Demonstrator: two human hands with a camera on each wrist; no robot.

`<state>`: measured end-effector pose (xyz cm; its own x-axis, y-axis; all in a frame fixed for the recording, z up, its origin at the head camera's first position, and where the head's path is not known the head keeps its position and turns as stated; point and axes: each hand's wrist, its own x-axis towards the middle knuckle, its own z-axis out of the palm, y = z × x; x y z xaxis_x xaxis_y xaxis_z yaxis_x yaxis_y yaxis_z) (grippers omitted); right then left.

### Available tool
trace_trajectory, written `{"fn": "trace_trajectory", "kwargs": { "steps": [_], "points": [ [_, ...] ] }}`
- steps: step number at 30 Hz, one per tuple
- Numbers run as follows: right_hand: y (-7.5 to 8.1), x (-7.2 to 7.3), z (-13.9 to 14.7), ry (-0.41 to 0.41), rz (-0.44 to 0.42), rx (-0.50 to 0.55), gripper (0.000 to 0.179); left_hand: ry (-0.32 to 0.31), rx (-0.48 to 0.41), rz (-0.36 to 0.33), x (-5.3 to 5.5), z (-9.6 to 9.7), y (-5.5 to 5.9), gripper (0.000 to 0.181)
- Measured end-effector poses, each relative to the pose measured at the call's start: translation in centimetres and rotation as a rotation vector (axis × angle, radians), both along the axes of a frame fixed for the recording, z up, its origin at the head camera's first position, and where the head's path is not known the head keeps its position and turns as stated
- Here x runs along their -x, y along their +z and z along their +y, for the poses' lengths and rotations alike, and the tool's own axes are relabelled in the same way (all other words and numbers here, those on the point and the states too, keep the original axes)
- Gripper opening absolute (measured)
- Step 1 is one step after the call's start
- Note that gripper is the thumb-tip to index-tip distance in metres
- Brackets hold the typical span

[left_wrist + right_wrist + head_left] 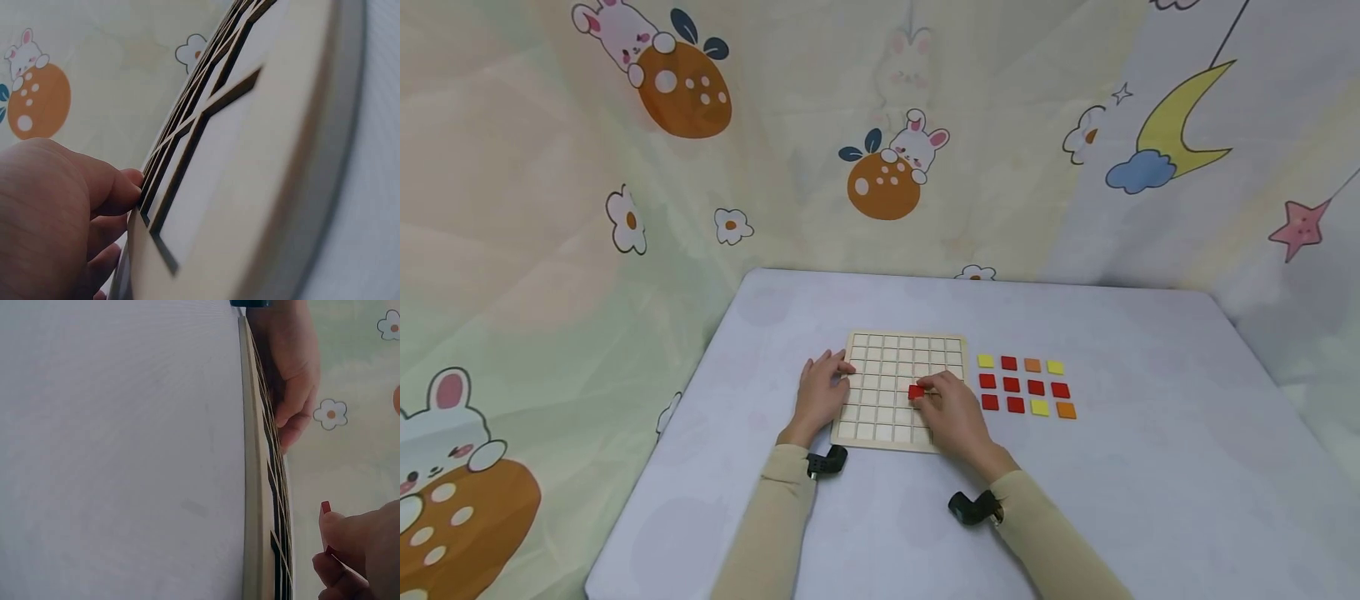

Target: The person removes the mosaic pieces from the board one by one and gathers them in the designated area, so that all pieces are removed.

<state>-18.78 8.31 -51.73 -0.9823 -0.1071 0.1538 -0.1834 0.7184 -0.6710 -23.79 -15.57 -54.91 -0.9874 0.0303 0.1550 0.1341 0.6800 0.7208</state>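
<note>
A pale wooden grid board (pixel 841 432) lies flat on the table. My left hand (pixel 822 393) rests at its left edge; the thumb (pixel 119 190) touches the rim, and the other fingers lie loosely along the side. My right hand (pixel 953 414) pinches a red square tile (pixel 916 392) between thumb and fingers over the right half of the grid. In the right wrist view, that red tile (pixel 324 526) is held on edge, apart from the board. The grid cells that show hold no tiles.
To the right of the board, loose tiles lie in rows: several red tiles (pixel 1011 385), yellow tiles (pixel 1039 407) and orange tiles (pixel 1066 410). A white cloth covers the table (pixel 1150 483). A patterned curtain (pixel 790 167) hangs behind.
</note>
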Motion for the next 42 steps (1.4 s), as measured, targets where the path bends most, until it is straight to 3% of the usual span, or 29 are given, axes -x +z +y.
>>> {"fn": "trace_trajectory", "kwargs": {
  "steps": [18,31,42],
  "points": [
    [0.1,-2.5,4.5,-0.076,-0.031,0.014,0.031,-0.008,-0.009,0.004,0.1,0.0,0.2,0.017],
    [-0.9,-4.2,7.9,-0.132,0.021,-0.028,0.032,-0.005,-0.001,-0.002,0.0,0.1,0.1,0.018],
    [-2.0,-4.7,9.0,-0.143,0.031,-0.012,0.035,-0.003,-0.009,-0.008,-0.1,0.0,0.1,0.017]
  ]
}}
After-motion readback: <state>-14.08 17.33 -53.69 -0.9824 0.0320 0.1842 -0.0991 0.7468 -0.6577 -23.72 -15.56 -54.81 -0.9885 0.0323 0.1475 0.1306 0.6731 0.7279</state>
